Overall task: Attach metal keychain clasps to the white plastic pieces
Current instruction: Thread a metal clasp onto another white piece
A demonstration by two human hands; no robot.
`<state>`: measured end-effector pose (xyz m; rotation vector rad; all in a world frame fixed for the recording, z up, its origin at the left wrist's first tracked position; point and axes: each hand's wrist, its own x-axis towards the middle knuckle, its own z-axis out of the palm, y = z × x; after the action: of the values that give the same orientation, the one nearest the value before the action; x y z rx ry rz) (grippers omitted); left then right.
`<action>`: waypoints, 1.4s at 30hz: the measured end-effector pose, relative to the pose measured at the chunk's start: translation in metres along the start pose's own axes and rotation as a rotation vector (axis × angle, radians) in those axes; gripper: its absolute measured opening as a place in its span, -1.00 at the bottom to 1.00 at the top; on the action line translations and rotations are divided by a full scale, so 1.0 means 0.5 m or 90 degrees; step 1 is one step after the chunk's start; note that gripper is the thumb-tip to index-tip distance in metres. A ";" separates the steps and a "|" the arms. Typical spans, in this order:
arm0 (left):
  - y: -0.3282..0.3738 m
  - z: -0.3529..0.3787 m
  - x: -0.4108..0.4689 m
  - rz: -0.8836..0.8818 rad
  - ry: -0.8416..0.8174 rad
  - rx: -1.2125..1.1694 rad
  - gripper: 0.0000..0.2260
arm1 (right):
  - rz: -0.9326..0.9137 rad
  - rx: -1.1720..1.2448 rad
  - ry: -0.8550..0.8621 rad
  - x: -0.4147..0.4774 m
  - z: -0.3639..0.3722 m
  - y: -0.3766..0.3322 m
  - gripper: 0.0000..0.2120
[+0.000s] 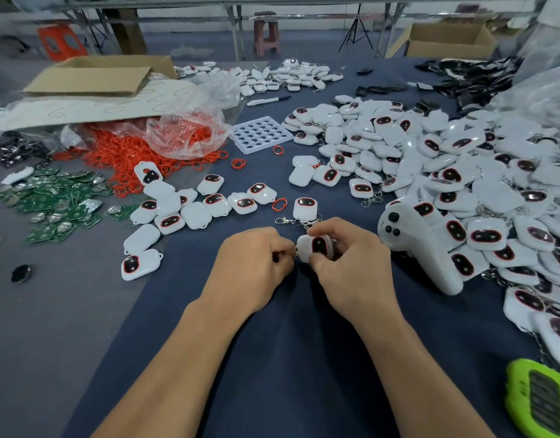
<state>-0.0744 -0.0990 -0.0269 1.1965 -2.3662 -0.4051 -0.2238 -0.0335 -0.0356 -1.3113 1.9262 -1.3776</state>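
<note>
The white plastic piece [315, 246] is held up just over the dark blue table cover [288, 343], near the front middle of it, its dark red-rimmed window facing up. The right hand [351, 263] grips it, thumb below and fingers curled over the far side. The left hand [253, 267] is curled tight against the piece's left tip, fingertips pinching a bit of metal [295, 249] there; most of it is hidden by the fingers.

Just beyond the hands a loose metal clasp [299, 221] with its chain lies on the cover, touching another white piece [305, 207], with a red ring [279, 204] beside that. A small cluster of white pieces [190, 203] sits to the left, and a big heap of them [446, 159] fills the right side, a white handheld controller [418, 245] leaning on its edge. Further left are green circuit boards [57, 197], a heap of red rings [130, 156] spilling from a clear bag [184, 131], and a white holed tray [260, 134] behind.
</note>
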 end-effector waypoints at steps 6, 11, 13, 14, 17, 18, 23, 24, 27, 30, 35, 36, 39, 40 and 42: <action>-0.002 0.003 0.001 -0.012 -0.010 0.011 -0.90 | -0.017 -0.078 -0.012 0.004 -0.001 -0.001 -0.77; 0.000 0.007 0.002 0.014 -0.015 0.084 -0.89 | -0.057 -0.144 -0.036 -0.002 0.001 -0.011 -0.77; 0.002 0.008 0.002 0.034 -0.004 0.099 -0.89 | -0.071 -0.169 -0.045 -0.002 0.001 -0.015 -0.77; 0.003 0.009 0.001 0.042 0.002 0.106 -0.89 | -0.075 -0.176 -0.048 -0.002 0.001 -0.018 -0.77; 0.008 0.011 -0.003 0.050 0.036 0.136 -0.90 | -0.071 -0.145 -0.037 -0.003 0.000 -0.021 -0.80; 0.010 0.012 -0.004 0.048 0.048 0.152 -0.90 | -0.062 -0.123 -0.032 -0.002 -0.002 -0.020 -0.81; 0.021 0.017 -0.007 0.025 0.094 0.194 -0.84 | 0.059 0.009 -0.037 -0.005 -0.003 -0.014 -0.84; 0.021 0.018 -0.007 0.008 0.094 0.187 -0.84 | 0.075 0.024 -0.035 -0.006 -0.002 -0.013 -0.82; 0.013 0.017 -0.006 -0.037 0.066 0.084 -0.90 | 0.107 0.064 -0.036 -0.006 -0.002 -0.014 -0.77; -0.002 0.008 -0.003 -0.082 0.056 -0.085 -0.86 | 0.137 0.109 -0.047 -0.006 -0.004 -0.017 -0.75; -0.013 0.002 0.002 -0.105 0.054 -0.249 -0.74 | 0.197 0.287 -0.055 0.005 -0.016 -0.024 -0.64; -0.014 0.000 0.003 -0.103 0.052 -0.272 -0.74 | 0.208 0.337 -0.070 0.007 -0.019 -0.025 -0.64; -0.016 -0.006 0.007 -0.090 0.040 -0.337 -0.79 | 0.240 0.459 -0.125 0.008 -0.028 -0.024 -0.62; -0.016 -0.008 0.007 -0.090 0.040 -0.356 -0.81 | 0.248 0.485 -0.130 0.009 -0.030 -0.023 -0.62; -0.019 -0.008 0.008 -0.114 0.060 -0.369 -0.79 | 0.252 0.503 -0.110 0.011 -0.034 -0.022 -0.64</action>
<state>-0.0682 -0.1081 -0.0266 1.1085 -1.8695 -0.9898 -0.2348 -0.0308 -0.0177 -0.6019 1.2144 -1.5098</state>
